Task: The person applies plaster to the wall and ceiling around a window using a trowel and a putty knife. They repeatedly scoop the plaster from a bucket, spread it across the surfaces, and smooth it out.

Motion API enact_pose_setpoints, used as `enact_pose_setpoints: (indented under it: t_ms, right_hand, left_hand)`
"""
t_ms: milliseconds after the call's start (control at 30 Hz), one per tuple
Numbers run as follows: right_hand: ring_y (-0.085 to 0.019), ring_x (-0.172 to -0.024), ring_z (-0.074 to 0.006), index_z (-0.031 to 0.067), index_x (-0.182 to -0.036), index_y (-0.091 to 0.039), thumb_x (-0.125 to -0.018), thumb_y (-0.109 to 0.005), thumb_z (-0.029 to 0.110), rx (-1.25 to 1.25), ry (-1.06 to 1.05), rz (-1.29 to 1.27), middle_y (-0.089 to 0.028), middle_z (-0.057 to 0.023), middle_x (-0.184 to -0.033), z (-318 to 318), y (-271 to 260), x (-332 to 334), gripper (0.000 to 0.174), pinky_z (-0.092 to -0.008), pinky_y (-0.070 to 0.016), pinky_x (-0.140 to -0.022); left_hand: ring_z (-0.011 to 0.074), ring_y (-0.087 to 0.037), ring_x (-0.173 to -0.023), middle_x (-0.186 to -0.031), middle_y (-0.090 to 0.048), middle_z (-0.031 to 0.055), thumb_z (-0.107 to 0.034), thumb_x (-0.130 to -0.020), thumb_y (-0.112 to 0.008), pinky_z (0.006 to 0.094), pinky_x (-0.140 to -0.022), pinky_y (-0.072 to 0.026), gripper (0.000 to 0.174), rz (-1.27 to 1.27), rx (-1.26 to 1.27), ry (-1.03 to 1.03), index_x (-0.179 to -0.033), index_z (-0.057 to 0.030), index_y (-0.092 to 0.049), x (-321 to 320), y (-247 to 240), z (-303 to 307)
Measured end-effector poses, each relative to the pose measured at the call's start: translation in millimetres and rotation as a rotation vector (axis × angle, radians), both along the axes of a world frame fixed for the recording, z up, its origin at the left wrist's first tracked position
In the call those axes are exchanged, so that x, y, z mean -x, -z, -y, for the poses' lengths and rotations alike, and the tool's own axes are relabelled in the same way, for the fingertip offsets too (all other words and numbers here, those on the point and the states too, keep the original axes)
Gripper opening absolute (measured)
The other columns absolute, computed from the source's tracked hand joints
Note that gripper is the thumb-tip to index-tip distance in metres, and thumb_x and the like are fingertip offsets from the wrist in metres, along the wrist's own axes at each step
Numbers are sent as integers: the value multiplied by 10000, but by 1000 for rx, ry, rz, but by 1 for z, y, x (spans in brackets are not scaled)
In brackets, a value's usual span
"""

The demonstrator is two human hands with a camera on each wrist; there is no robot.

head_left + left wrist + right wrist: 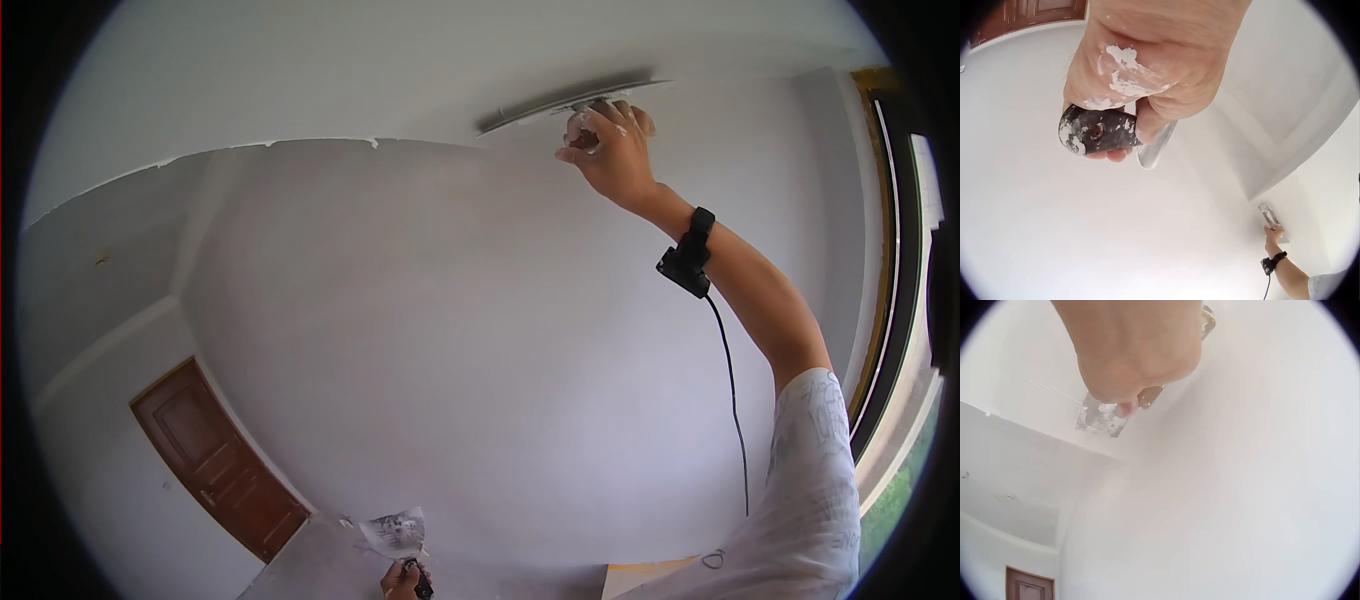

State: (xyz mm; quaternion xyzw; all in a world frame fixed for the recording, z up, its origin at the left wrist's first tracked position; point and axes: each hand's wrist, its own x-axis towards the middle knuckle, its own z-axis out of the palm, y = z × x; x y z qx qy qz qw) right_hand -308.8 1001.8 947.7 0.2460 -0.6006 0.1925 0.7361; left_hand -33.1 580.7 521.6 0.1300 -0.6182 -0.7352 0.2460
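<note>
My right hand (615, 150) reaches high and grips the handle of a plastering trowel (540, 110). The trowel's long blade lies close along the white ceiling surface (400, 70). White smears mark the trowel blade (1099, 419) in the right wrist view, where the wrist hides part of the tool. Low in the head view, my left hand (398, 582) holds a putty knife (397, 532) with its broad, smeared blade pointing up. Seen from the left wrist, the putty knife's black handle (1097, 131) is spattered with white, as is the palm side of the left hand (1154, 75).
A pale wall (480, 330) spans the middle of the view. The ceiling section ends in a ragged edge (375, 143) at left. A brown door (215, 455) stands at lower left and a window frame (885, 270) at right. A cable (732, 390) hangs from the right wrist.
</note>
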Motion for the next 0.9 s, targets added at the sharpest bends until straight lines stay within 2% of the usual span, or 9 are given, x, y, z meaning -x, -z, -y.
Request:
enact_pose_setpoints:
  t_ms: [167, 233, 300, 400, 467, 633, 767, 833, 900]
  right_hand:
    - [-514, -882, -223, 124, -816, -584, -732, -800, 171, -53, -214, 17, -635, 12, -722, 21, -4, -69, 236, -408, -309, -893]
    - [-515, -877, -217, 118, -822, -566, -733, -802, 168, -60, -417, 26, -635, 14, -713, 28, -14, -92, 257, -398, -313, -889]
    - [-516, -872, -210, 112, -828, -548, -734, -804, 165, -68, -632, 50, -636, 17, -703, 34, -9, -89, 278, -389, -317, -885]
    - [-612, -823, -164, 81, -869, -543, -685, -857, 110, -90, -260, 54, -611, -23, -805, 31, -4, -81, 365, -329, -382, -919]
    - [-571, -924, -210, 86, -878, -564, -701, -841, 171, -130, -47, 189, -608, -27, -828, 48, -18, -83, 339, -393, -341, -945]
    - [-526, -977, -277, 121, -873, -595, -713, -807, 234, -82, 88, 248, -619, -43, -888, 80, -30, 14, 288, -449, -340, -878]
    - [-530, -998, -290, 123, -888, -612, -722, -796, 243, -57, 131, 283, -631, -62, -913, 80, -26, 123, 275, -462, -337, -880]
    - [-525, -1029, -294, 109, -895, -636, -710, -809, 237, -9, 182, 263, -642, -77, -948, 74, -26, 166, 285, -462, -337, -925]
    - [-523, -1042, -305, 110, -880, -641, -712, -804, 225, -28, 181, 321, -637, -75, -968, 62, -27, 170, 260, -469, -331, -930]
  left_hand:
    - [62, -424, -531, -659, -510, -36, -137, -968, -580, 226, -477, -313, 111, -38, 71, 57, -873, -86, -605, 58, -9, 23]
    - [169, -626, -736, -879, -637, 108, -27, -913, -595, 293, -670, -536, 143, -64, -39, 177, -1031, 52, -582, 109, -6, 43]
    - [158, -623, -743, -887, -643, 100, -32, -915, -603, 291, -685, -530, 158, -52, -5, 217, -1048, 53, -590, 138, -18, 35]
    - [148, -622, -756, -903, -651, 93, -40, -917, -614, 288, -705, -524, 184, 11, -1, 293, -1076, 52, -599, 112, -51, 9]
    - [149, -624, -767, -929, -659, 94, -45, -918, -615, 284, -712, -523, 201, -19, -22, 398, -1098, 44, -603, 87, -70, 5]
    - [149, -627, -772, -916, -662, 91, -43, -920, -604, 286, -719, -523, 195, 117, -41, 413, -1097, 40, -607, 27, -86, 9]
    - [178, -620, -716, -863, -645, 104, -49, -899, -609, 298, -670, -523, 149, 99, -75, 266, -1026, 28, -606, 55, -46, 1]
    - [61, -433, -533, -662, -516, -33, -147, -965, -592, 224, -473, -323, 98, 167, -86, 114, -899, -78, -614, 52, -49, -18]
    - [61, -436, -531, -663, -522, -30, -151, -965, -595, 223, -468, -327, 94, 204, -124, 43, -911, -77, -618, 20, -38, -12]
